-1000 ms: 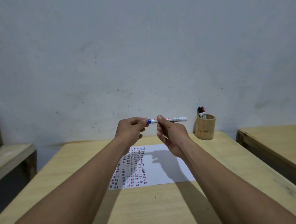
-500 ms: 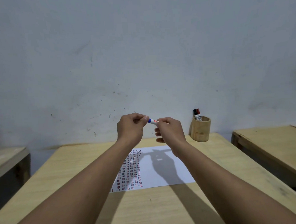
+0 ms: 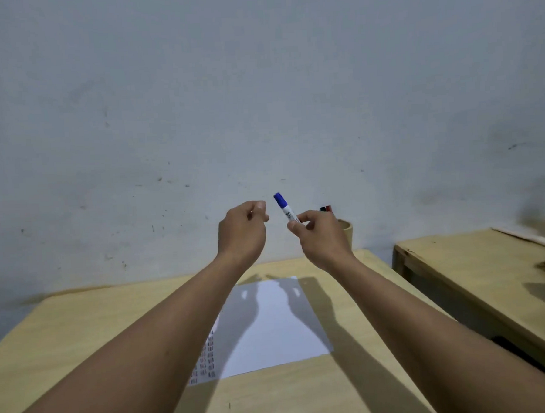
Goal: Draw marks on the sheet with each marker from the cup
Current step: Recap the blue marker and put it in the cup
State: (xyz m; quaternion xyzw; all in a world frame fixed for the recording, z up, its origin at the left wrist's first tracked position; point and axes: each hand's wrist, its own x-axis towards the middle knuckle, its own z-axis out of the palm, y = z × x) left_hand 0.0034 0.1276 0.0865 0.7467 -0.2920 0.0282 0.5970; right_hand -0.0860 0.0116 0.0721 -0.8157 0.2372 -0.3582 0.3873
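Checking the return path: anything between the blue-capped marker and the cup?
Nothing separate visible. The blue-capped white marker sits in the right hand, and that hand itself hides most of the bamboo cup behind it. The left hand is off to the side.

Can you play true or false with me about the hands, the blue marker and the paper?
1. The right hand holds the blue marker. True.
2. The blue end of the marker points down at the sheet. False: it points up, and the marker is in the air above the table.
3. The left hand has a grip on the marker too. False: there is a gap between them.
4. The sheet already has rows of small marks near its left edge. True.
5. The cup is empty. False: a red and a black marker top show beside the right hand, above the cup.
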